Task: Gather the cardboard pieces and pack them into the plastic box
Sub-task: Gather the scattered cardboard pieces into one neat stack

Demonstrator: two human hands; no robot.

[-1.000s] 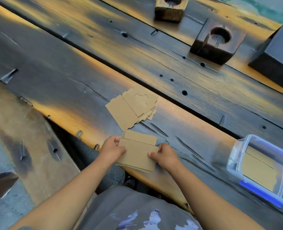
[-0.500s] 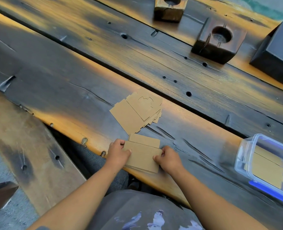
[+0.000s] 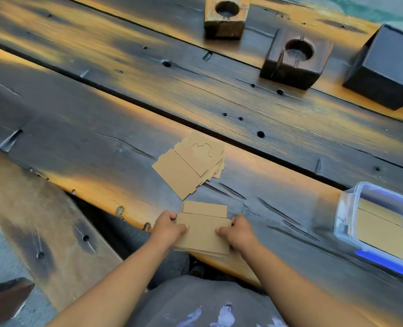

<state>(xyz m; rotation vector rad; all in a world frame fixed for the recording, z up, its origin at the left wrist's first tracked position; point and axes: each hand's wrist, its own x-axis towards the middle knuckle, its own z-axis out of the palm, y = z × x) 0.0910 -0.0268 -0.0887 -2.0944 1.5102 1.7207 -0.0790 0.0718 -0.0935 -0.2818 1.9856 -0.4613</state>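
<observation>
little has moved – left hand (image 3: 168, 228) and right hand (image 3: 237, 233) still pinch the cardboard stack (image 3: 204, 237); second pile (image 3: 188, 168) beyond

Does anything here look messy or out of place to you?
Slightly. The loose cardboard pile farther up the wooden table lies fanned out, its edges uneven. The stack held between the left hand and right hand overhangs the table's near edge. The plastic box looks fine, with cardboard already inside.
</observation>
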